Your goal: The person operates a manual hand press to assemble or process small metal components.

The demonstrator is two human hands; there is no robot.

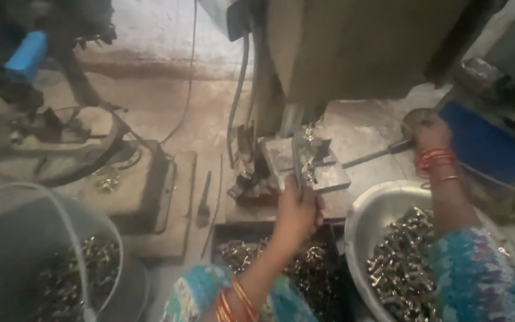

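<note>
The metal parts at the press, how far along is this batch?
Done: cannot tell; the bucket at left holds some metal parts. In hand: the left hand sets a piece on the press block, and the right hand grips the lever. Left: the basin at right is heaped with parts.

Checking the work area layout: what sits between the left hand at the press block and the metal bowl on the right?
In the head view, only a bare strip of worktop separates the left hand from the metal bowl; nothing else lies there.
</note>
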